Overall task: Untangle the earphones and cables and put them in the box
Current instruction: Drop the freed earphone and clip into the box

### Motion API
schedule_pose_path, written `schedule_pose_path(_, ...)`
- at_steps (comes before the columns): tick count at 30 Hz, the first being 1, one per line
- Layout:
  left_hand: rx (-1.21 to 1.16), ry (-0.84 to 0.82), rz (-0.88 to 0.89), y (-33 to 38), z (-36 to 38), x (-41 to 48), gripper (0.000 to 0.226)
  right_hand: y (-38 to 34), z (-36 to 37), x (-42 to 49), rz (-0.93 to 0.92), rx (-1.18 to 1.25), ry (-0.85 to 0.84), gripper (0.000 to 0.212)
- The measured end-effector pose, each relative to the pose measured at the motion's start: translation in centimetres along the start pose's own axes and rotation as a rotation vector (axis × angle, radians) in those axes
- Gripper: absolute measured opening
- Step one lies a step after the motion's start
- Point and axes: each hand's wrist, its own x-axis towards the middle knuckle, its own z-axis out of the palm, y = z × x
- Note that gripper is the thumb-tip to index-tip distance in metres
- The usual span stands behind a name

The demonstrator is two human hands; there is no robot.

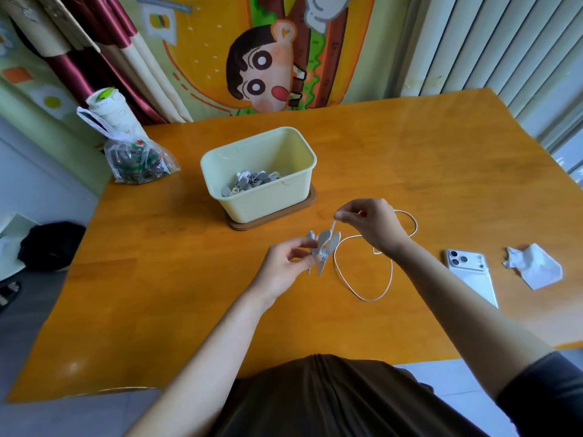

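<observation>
A pale yellow box stands on a brown lid at the table's middle, with several grey and white cable pieces heaped inside. In front of it my left hand pinches a grey winder with white cable wrapped on it. My right hand is raised just right of the winder and pinches the white cable near its upper end. The rest of the cable lies in loose loops on the table below and behind my right wrist.
A white phone lies face down at the right, with a crumpled tissue beyond it. A plastic bag with dark items and a white cup-like roll sit at the table's far left corner. The orange table fills the view.
</observation>
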Motion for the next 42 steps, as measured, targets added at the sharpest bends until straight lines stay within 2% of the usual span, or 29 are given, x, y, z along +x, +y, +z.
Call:
schedule_pose_path(4, -0.143, 0.032, 0.050, 1.2, 0.7, 0.4, 0.020, 0.8, 1.6, -0.8, 0.153, 0.240, 0.005, 0.015)
schedule_pose_path(8, -0.265, 0.065, 0.064, 1.5, 0.7, 0.8, 0.019, 1.2, 3.8, -3.0, 0.271, 0.501, -0.104, 0.025)
schedule_pose_path(12, -0.432, 0.095, 0.043, 1.5, 0.9, 0.8, 0.025, 0.9, 5.5, -4.7, 0.324, 0.601, -0.182, 0.024)
schedule_pose_path(16, -0.503, 0.188, 0.002, 1.3, 1.0, 1.1, 0.015, 0.3, 5.6, -5.5, 0.288, 0.470, -0.141, 0.023)
schedule_pose_path(19, -0.438, 0.288, -0.037, 0.8, 0.8, 1.5, 0.014, -0.6, 5.5, -6.1, 0.187, 0.372, -0.140, 0.022)
schedule_pose_path(22, -0.146, 0.394, -0.061, -0.5, 0.2, 2.0, 0.013, -1.4, 5.3, -6.0, 0.111, 0.253, -0.108, 0.021)
schedule_pose_path(24, 0.088, 0.404, -0.038, -1.3, -0.4, 2.2, 0.013, -1.8, 4.7, -5.7, 0.073, 0.162, -0.139, 0.020)
schedule_pose_path(26, 0.238, 0.389, -0.023, -1.9, -0.9, 2.1, 0.015, -2.1, 4.0, -5.4, 0.016, 0.037, -0.227, 0.021)
schedule_pose_path(29, 0.318, 0.324, 0.001, -2.1, -1.2, 1.9, 0.016, -2.3, 2.6, -4.7, -0.055, -0.131, -0.309, 0.021)
schedule_pose_path(34, 0.300, 0.175, 0.010, -1.8, -0.9, 1.5, 0.016, -2.3, 0.2, -3.0, -0.120, -0.283, -0.215, 0.015)
schedule_pose_path(39, 0.299, 0.038, -0.013, -1.4, -1.1, 1.1, 0.015, -2.2, -0.9, -2.1, -0.103, -0.216, -0.070, 0.004)
schedule_pose_path(42, 0.174, -0.071, -0.016, -1.0, -0.9, 0.3, 0.020, -2.0, -1.5, -1.6, -0.059, -0.208, -0.012, 0.002)
